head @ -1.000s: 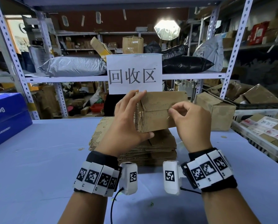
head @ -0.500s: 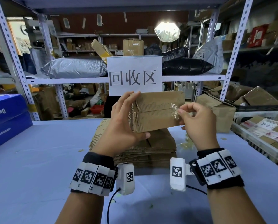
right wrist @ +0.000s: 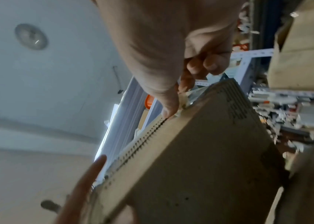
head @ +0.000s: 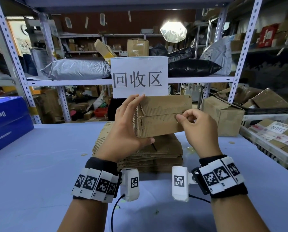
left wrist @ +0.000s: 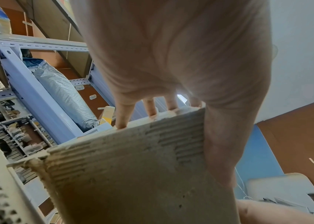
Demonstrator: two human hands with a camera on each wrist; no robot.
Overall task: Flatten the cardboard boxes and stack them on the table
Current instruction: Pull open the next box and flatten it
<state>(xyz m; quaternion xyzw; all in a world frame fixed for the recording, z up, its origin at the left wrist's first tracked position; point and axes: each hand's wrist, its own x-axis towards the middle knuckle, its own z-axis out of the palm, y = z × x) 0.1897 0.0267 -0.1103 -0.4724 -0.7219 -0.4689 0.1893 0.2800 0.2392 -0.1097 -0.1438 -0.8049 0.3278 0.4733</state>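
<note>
**Small box held up over the flattened stack**

The left hand (head: 123, 129) grasps a worn cardboard box (head: 163, 118) by its left end, fingers over the top edge and thumb under the bottom, holding it in the air above the stack of flattened cardboard (head: 165, 153) on the pale blue worktop (head: 39, 164). The right hand (head: 196, 129) pinches a bit of clear tape (right wrist: 192, 94) at the seam on the box's front, its other fingers curled in. Another cardboard box (head: 223, 114) stands further right, just beside a white crate (head: 260, 139).
</note>
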